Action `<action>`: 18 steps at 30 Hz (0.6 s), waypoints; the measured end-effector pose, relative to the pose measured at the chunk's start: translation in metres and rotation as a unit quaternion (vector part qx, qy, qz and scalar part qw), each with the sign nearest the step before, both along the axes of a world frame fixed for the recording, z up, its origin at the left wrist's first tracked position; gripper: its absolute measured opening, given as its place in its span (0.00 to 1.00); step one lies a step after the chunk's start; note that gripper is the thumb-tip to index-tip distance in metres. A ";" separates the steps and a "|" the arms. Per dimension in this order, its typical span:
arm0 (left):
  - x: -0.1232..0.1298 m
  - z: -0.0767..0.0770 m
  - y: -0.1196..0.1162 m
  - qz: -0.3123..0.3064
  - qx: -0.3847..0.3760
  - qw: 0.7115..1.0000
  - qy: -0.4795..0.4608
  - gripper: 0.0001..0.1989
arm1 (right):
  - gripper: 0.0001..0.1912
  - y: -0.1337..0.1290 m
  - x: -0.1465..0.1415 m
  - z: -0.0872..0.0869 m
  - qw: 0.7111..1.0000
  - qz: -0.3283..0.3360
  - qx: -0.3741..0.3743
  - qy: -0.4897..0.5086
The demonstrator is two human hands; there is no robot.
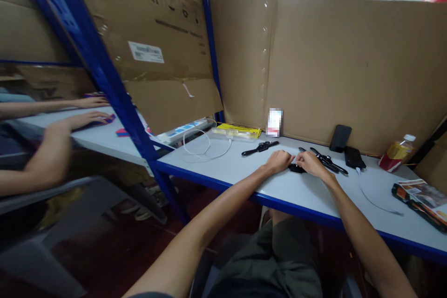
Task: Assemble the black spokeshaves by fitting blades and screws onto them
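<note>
On the white table, my left hand (pixel 280 161) is closed around one end of a black tool that looks like a spokeshave (pixel 296 168). Its middle shows between my hands and the rest is covered by my fingers. My right hand (pixel 310 164) is closed in a pinch just above the tool's middle; what its fingertips hold is too small to make out. Several similar black spokeshaves (pixel 328 162) lie just beyond my right hand. Another spokeshave (pixel 260 148) rests to the left of my left hand.
A phone with a lit screen (pixel 274 122) leans on the cardboard wall (pixel 314 65). A dark phone (pixel 340 138), a black power bank (pixel 354 158), a bottle (pixel 397 152) and a printed packet (pixel 424 195) are at right. White cable (pixel 206 154) curls at left. A co-worker's hands (pixel 84 116) work beyond the blue post.
</note>
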State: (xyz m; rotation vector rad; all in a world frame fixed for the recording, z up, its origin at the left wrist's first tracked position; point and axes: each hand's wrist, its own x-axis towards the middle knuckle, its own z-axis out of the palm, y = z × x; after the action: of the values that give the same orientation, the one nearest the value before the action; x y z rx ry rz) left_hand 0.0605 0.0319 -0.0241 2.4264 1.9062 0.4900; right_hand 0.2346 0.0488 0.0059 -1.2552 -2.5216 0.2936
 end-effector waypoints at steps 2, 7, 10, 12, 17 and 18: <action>0.000 0.000 0.000 0.000 -0.002 1.000 -0.002 0.26 | 0.06 -0.001 0.000 0.001 0.999 -0.019 0.005 -0.027; 0.000 0.000 0.001 -0.001 -0.002 1.000 -0.002 0.27 | 0.09 -0.008 0.001 0.003 0.991 -0.049 0.034 -0.120; 0.000 -0.001 0.001 0.002 -0.004 1.000 -0.004 0.27 | 0.14 -0.017 -0.002 0.007 0.984 -0.051 0.050 -0.163; 0.000 0.000 0.000 0.005 -0.005 1.000 -0.007 0.26 | 0.17 -0.025 -0.006 0.008 0.979 -0.057 0.070 -0.183; 0.000 0.001 0.000 0.011 -0.015 1.000 -0.017 0.27 | 0.21 -0.036 -0.015 0.008 0.967 -0.073 0.119 -0.212; 0.000 0.001 0.000 0.012 -0.016 1.000 -0.018 0.27 | 0.20 -0.035 -0.015 0.008 0.967 -0.074 0.121 -0.212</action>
State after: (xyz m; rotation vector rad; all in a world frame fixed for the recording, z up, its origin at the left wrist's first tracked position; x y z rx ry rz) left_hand 0.0603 0.0316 -0.0234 2.3628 1.9156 0.4961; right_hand 0.2197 0.0135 0.0140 -1.5236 -2.6732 -0.3450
